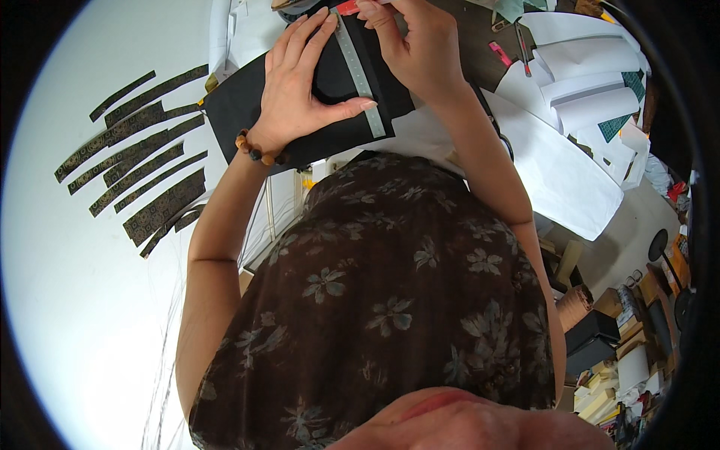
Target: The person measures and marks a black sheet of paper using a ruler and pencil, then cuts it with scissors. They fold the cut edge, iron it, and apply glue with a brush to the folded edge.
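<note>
My left hand [300,82] lies flat with its fingers spread. Its fingertips and thumb press a clear-looking straight ruler [354,66] down on a black sheet [236,112]. Around my left wrist sits a bead bracelet [255,150]. At the top, my right hand [424,45] is closed around a slim red tool [347,8], just beside the ruler's far end. Fingers and the picture's edge hide much of this tool, so its exact kind does not show.
Several dark patterned strips [142,135] are spread on the white tabletop [67,262] at left. White sheets [555,165] and curled paper [592,56] lie at right, near a red-and-dark craft knife [523,51] and a pink clip-like piece [498,52]. Boxes and stacked items [600,337] crowd the lower right.
</note>
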Demonstrator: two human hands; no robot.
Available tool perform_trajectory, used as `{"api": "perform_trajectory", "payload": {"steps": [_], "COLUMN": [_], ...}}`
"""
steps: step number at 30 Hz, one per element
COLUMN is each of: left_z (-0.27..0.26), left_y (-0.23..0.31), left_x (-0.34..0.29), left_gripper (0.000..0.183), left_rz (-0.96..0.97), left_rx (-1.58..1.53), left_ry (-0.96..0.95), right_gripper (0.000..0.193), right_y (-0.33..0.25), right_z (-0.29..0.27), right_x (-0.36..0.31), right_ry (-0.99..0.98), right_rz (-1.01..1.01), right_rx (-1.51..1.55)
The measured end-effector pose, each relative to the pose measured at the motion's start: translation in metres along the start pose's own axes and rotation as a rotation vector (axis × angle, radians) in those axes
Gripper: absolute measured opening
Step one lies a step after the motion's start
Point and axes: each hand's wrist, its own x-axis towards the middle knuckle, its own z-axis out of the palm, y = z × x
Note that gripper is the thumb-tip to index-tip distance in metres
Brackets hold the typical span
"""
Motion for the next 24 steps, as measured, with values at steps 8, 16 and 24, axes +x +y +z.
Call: {"api": "perform_trajectory", "payload": {"steps": [8,16,24], "left_z": [-0.002,-0.003,-0.002], "left_y": [0.007,0.004,0.005], "left_x": [0.006,0.005,0.005], "left_gripper": [0.102,0.101,0.102], "left_rz": [0.016,0.037,0.036], "left_rx": [0.008,-0.015,-0.008], "left_ry": [-0.01,0.009,0.0], "right_gripper": [0.008,0.01,0.009], "right_y": [-0.015,-0.054,-0.027], "right_z": [-0.022,-0.055,-0.031], "right_x": [-0.038,-0.063,-0.05], "right_ry": [-0.1,-0.233,-0.068], "right_rz": [0.04,0.125,0.141], "right_rx": [-0.06,-0.021,0.029]}}
